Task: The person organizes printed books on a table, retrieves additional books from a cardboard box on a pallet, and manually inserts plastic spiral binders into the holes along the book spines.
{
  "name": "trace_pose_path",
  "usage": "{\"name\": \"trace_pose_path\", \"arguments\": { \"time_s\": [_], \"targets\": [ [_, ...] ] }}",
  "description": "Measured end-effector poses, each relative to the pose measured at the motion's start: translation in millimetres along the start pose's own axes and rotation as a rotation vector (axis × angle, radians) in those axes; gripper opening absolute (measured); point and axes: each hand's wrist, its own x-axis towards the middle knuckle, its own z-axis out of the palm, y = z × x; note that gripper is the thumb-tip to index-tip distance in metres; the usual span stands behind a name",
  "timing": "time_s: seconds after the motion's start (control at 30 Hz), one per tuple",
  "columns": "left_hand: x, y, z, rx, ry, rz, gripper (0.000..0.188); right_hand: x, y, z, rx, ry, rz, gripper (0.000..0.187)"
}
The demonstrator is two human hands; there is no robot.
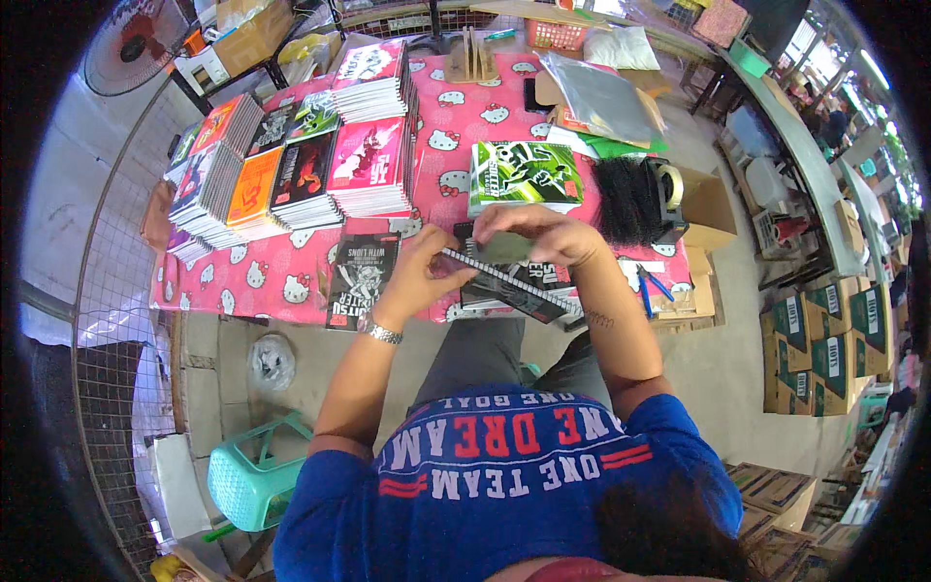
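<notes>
A dark notebook is tilted over the table's near edge, a row of white-edged binding holes running along its upper side. My left hand pinches the left end of that bound edge between thumb and fingers. Over the notebook's upper part, my right hand has its fingers bent around a greyish flat piece that I cannot make out. A coil-like squiggle shows against my right forearm. Beneath lie more dark notebooks, partly hidden. Left of my left hand is a black printed cover. A green notebook stack stands just beyond my hands.
Notebook stacks fill the left of the pink patterned tablecloth. To the right are a heap of black binding coils, a tape dispenser and blue-handled pliers. A green stool stands lower left, cartons at right.
</notes>
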Motion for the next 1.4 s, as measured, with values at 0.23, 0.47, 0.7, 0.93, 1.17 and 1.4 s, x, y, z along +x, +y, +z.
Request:
{"name": "trace_pose_path", "arguments": {
  "time_s": [0.23,0.47,0.7,0.93,1.17,1.4],
  "targets": [
    [4,-5,7,-0.020,0.045,0.047,0.039,3,1,8,0.235,-0.053,-0.125,0.050],
    [1,-19,17,-0.197,0.170,-0.217,0.028,-116,73,-17,-0.949,1.089,0.501,0.050],
    [-10,-1,36,-0.399,0.332,-0.287,0.019,-231,145,19,-1.051,1.273,0.463,0.058],
    [-6,-3,42,-0.261,0.366,-0.246,0.021,-271,147,16,-1.677,1.138,0.865,0.049],
    [-16,-11,37,-0.233,0.280,-0.291,0.024,-122,74,80,-0.727,1.351,0.123,0.039],
    [-10,-13,37,-0.075,0.313,-0.184,0.018,-27,10,119,-0.879,0.835,-0.056,0.053]
  ]
}}
